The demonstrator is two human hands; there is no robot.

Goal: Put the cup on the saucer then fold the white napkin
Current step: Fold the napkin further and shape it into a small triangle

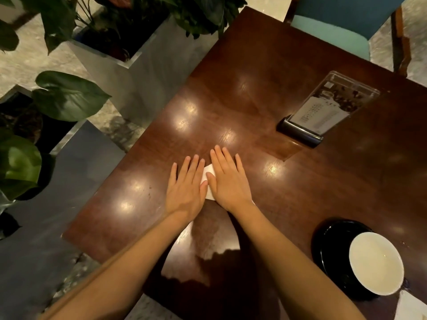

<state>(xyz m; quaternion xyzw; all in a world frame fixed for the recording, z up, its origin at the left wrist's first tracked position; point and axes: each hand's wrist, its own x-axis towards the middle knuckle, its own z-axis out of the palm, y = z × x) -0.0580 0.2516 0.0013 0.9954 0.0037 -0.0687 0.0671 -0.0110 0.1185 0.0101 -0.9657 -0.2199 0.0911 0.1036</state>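
Observation:
The white napkin (208, 174) lies on the dark wooden table (265, 93), almost fully covered by my hands. My left hand (186, 189) and my right hand (227, 179) press flat on it side by side, fingers straight, thumbs touching. Only a small white strip shows between them. At the lower right, the cup (376, 263), white inside, stands on the black saucer (328, 241).
A clear acrylic menu stand (323, 109) on a black base stands at the right back of the table. A teal chair (335, 26) is beyond the far edge. Metal planters with leafy plants (69, 95) line the left side. A white sheet (413, 306) lies at the bottom right corner.

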